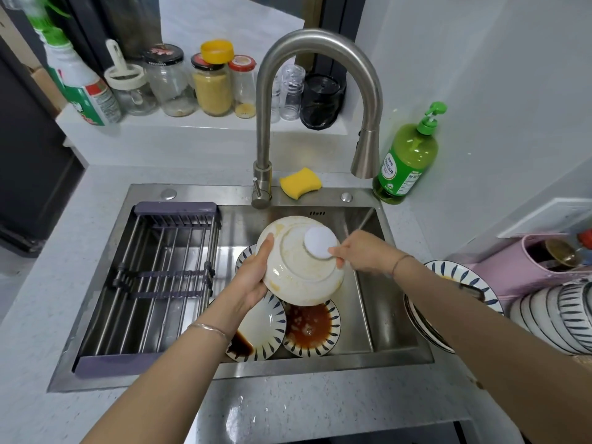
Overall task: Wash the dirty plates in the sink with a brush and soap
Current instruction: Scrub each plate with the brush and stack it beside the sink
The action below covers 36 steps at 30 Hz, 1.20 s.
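Fingers (268, 248) of the left hand (253, 277) curled round the left rim of a white plate (298, 280), holding it tilted over the sink (224, 368) with the stained underside facing up. Pressed flat on that underside, toward its upper right, a round white brush (320, 241). Fingers (336, 251) of the right hand (362, 254) pinched on the brush's right edge, just beside the plate's rim.

On the ledge behind the sink, far left, a green-and-white spray bottle (80, 88), then a row of jars (213, 88). In the left half of the sink, a metal drying rack (153, 267) with purple ends. On the sink floor under the held plate, a plate with dark sauce (262, 331) touching a plate with brown sauce (309, 328); behind the left hand, the edge of a third patterned plate (245, 256). Rising from the sink's back edge, a curved steel faucet (320, 40). Just right of its base, a yellow sponge (300, 182). At the right rear corner of the tabletop (48, 299), a green soap bottle (407, 158), upright and near the faucet head. Further right, a stack of plates (448, 272) partly hidden by the right forearm, then stacked bowls (554, 315), with a pink container (512, 267) behind them.
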{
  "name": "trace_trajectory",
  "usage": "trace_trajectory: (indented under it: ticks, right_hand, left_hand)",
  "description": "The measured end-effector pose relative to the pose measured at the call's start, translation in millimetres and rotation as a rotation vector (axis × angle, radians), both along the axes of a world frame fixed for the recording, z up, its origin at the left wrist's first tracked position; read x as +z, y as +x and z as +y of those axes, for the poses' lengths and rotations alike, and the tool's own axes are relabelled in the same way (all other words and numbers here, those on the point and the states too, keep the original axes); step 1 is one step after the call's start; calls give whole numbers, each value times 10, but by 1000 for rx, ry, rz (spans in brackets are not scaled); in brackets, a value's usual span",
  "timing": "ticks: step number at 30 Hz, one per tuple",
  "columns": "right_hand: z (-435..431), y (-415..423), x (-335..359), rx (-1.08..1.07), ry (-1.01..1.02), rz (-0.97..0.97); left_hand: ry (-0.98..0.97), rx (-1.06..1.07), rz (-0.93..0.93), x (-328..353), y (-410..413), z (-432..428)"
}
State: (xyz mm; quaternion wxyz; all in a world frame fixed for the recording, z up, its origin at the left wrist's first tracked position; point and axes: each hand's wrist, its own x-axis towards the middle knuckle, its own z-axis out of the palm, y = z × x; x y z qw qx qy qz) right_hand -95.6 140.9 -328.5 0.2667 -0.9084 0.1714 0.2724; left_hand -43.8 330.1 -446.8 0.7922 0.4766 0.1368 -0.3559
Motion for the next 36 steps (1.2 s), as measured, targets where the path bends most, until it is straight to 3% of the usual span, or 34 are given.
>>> trace_trajectory:
  ticks: [5,8,14,17,21,26,32,36]
  right_hand:
    - [230,-54,45,77,70,48]
    - [136,114,37,-5,62,20]
    - [132,-63,64,4,106,172]
    - [246,36,59,31,114,119]
    - [48,125,20,-95,91,52]
    - [165,-174,23,-7,119,163]
    - [177,71,-8,-57,80,-33]
    - [73,-117,56,-65,92,63]
  left_hand:
    - [-10,-31,-6,-9,-17,-16]
    - [-22,-51,-19,-5,-68,-27]
    - [-26,-12,-6,20,-36,47]
    - [-40,-41,-12,29,-91,12]
    - [-28,-4,10,29,-72,62]
    - [-4,30,-16,28,12,122]
    - [-61,-25,-10,45,-97,16]
    - [-36,38,5,68,-41,32]
